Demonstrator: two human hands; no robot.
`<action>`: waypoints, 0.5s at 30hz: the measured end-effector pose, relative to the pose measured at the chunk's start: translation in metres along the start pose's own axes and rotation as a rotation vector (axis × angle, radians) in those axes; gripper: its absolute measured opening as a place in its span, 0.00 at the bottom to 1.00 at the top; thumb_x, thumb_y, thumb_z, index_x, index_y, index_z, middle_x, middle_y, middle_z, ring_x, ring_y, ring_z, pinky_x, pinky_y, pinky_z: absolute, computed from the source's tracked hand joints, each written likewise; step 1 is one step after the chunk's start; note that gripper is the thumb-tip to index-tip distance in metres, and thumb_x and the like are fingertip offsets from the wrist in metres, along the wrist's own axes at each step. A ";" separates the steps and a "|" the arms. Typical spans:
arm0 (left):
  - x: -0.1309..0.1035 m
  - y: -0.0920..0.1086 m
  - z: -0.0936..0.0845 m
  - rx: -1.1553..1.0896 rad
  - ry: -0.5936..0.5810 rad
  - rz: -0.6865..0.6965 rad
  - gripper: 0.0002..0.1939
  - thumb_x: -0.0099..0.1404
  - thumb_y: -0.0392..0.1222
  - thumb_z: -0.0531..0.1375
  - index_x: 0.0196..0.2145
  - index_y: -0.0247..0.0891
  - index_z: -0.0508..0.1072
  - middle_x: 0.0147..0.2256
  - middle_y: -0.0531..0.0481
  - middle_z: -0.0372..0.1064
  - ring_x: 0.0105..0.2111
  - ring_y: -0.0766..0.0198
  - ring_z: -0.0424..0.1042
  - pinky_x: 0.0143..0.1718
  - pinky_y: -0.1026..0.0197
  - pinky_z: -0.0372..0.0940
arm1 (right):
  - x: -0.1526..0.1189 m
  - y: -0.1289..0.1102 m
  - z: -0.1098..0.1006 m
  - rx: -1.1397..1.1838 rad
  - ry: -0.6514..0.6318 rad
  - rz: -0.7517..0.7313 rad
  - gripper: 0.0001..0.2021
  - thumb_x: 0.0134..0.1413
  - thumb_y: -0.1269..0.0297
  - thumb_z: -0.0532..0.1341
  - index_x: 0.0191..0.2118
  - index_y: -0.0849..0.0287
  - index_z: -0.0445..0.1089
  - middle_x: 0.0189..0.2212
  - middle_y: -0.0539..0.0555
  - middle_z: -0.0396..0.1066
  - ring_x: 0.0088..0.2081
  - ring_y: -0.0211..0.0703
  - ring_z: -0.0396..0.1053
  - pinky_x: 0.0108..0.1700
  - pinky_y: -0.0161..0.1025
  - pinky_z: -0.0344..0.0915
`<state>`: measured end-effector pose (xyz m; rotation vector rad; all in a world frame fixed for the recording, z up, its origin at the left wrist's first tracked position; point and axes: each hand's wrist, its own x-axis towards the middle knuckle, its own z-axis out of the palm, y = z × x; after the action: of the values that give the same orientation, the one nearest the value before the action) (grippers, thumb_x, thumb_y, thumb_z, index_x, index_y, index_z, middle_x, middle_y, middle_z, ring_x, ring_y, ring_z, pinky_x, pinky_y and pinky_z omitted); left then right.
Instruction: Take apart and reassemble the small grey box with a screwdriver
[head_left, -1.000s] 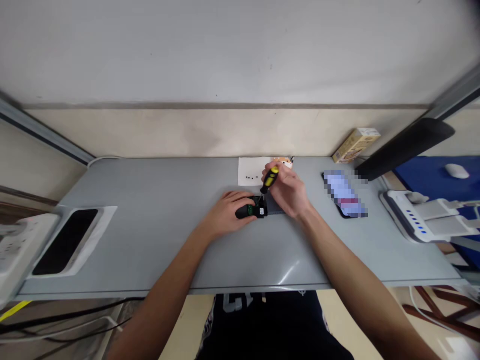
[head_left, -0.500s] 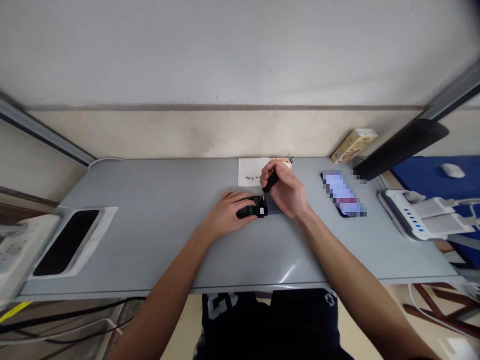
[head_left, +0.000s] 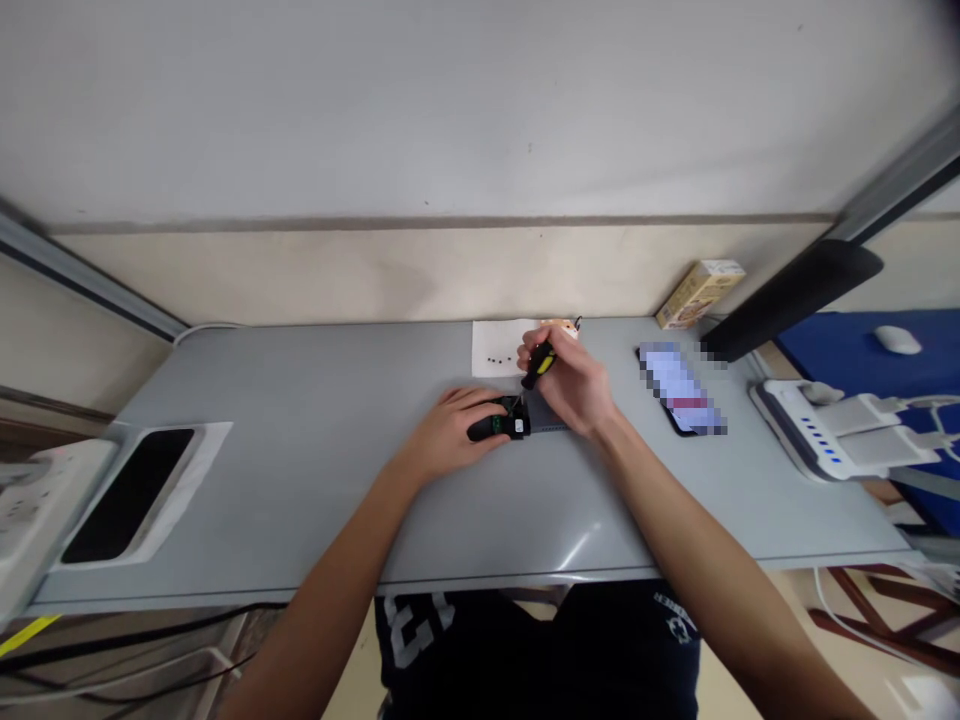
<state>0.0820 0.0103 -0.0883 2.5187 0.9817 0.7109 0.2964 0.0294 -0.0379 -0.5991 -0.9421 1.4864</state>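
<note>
My left hand (head_left: 454, 428) is closed around the left end of a small black device (head_left: 517, 427), which lies opened on the desk with a bit of green circuit board and a white label showing. In my right hand (head_left: 568, 380) is a screwdriver (head_left: 540, 362) with a black and yellow handle, held tilted. Its shaft runs down into the device near my left fingertips; the exact contact point is too small to make out. Under my right hand lies a flat dark grey piece (head_left: 553, 424), partly hidden. Just behind, several tiny dark screws (head_left: 499, 361) rest on white paper (head_left: 486, 338).
On the right are a phone (head_left: 681, 390) with a lit screen, a small carton (head_left: 699, 293), a black cylindrical object (head_left: 799, 298) and a white power strip (head_left: 806, 430) with plugs. A dark-screened phone (head_left: 131, 495) lies at the left on the grey desk (head_left: 300, 450).
The view has shifted slightly. The screwdriver handle has turned in my right hand, so more of its yellow shows. Both hands stay at the device.
</note>
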 end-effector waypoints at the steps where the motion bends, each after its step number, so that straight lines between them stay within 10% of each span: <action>1: 0.000 0.000 0.000 0.001 -0.001 0.001 0.13 0.69 0.47 0.65 0.50 0.46 0.77 0.58 0.47 0.73 0.57 0.54 0.72 0.62 0.46 0.62 | -0.001 0.001 -0.001 -0.008 0.005 -0.010 0.19 0.53 0.47 0.70 0.33 0.54 0.65 0.37 0.51 0.69 0.36 0.39 0.71 0.39 0.39 0.69; 8: -0.001 -0.001 0.000 0.007 -0.005 0.000 0.14 0.69 0.48 0.65 0.51 0.46 0.77 0.58 0.46 0.72 0.57 0.53 0.72 0.61 0.44 0.63 | 0.001 0.013 0.000 -0.159 0.067 -0.116 0.23 0.56 0.41 0.66 0.33 0.51 0.57 0.19 0.41 0.52 0.19 0.33 0.51 0.24 0.35 0.54; 15: -0.001 0.000 0.001 0.012 0.014 0.008 0.13 0.69 0.48 0.65 0.49 0.46 0.77 0.57 0.47 0.73 0.57 0.53 0.72 0.61 0.44 0.63 | -0.001 0.005 0.004 0.005 0.021 -0.023 0.17 0.56 0.45 0.67 0.35 0.53 0.66 0.32 0.49 0.65 0.33 0.38 0.67 0.37 0.38 0.67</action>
<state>0.0820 0.0095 -0.0890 2.5328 0.9835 0.7280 0.2904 0.0281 -0.0395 -0.5973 -0.9260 1.4592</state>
